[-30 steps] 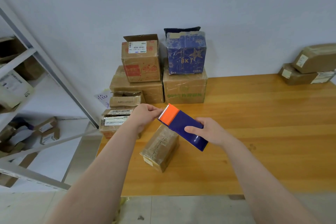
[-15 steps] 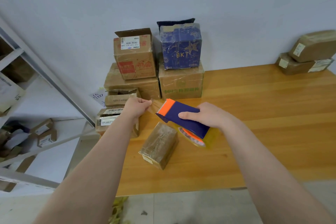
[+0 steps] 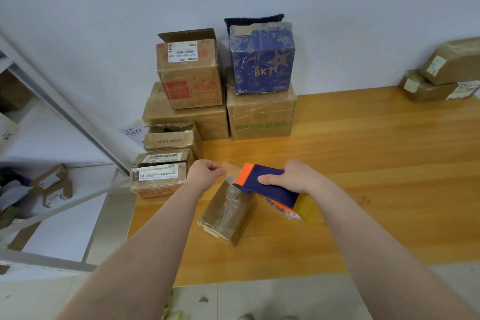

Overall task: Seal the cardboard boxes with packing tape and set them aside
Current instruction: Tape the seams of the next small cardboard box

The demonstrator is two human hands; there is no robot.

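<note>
A small brown cardboard box (image 3: pixel 228 212), wrapped in clear tape, lies on the wooden table (image 3: pixel 363 163) near its front left corner. Just above its far end my right hand (image 3: pixel 293 176) grips a blue tape dispenser (image 3: pixel 267 184) with an orange front; the tape roll (image 3: pixel 284 209) shows beneath it. My left hand (image 3: pixel 205 174) pinches the free end of a clear tape strip (image 3: pixel 231 167) stretched from the dispenser's orange end.
Stacked boxes stand at the table's back left: a brown open-topped box (image 3: pixel 189 73), a blue BKT box (image 3: pixel 262 57), and several smaller labelled boxes (image 3: pixel 161 176) at the left edge. Two boxes (image 3: pixel 441 78) sit far right. A metal shelf (image 3: pixel 52 112) stands left.
A length of tape has been drawn out between my hands. The dispenser has tilted down and dropped closer to the small box, so its roll now shows underneath.
</note>
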